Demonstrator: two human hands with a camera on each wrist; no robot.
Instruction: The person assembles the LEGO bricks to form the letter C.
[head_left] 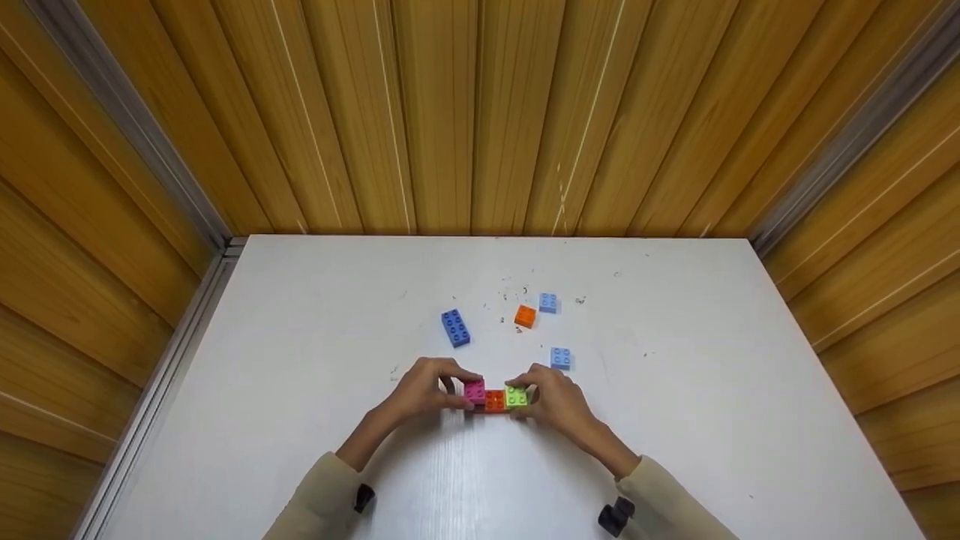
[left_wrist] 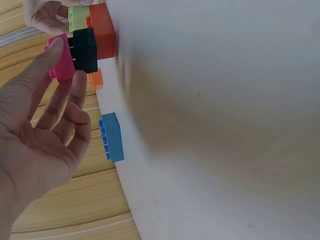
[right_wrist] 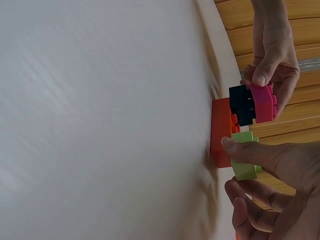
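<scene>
My left hand [head_left: 427, 390] pinches a pink brick [left_wrist: 61, 57] between thumb and fingers. A black brick [right_wrist: 242, 105] is under the pink one, with some black studs showing between them in the left wrist view. The black brick overlaps one end of a long red-orange brick [right_wrist: 220, 132], which lies on the table and shows bare studs [head_left: 494, 400] in its middle. At its other end sits a light green brick [right_wrist: 244, 167], pinched between the thumb and fingers of my right hand [head_left: 562, 397].
Beyond my hands lie a dark blue long brick [head_left: 455, 328], an orange brick [head_left: 525, 316] and two light blue bricks, one farther back [head_left: 548, 303] and one nearer [head_left: 560, 358] my right hand. Wood-patterned walls [head_left: 472, 112] enclose the white table [head_left: 300, 300].
</scene>
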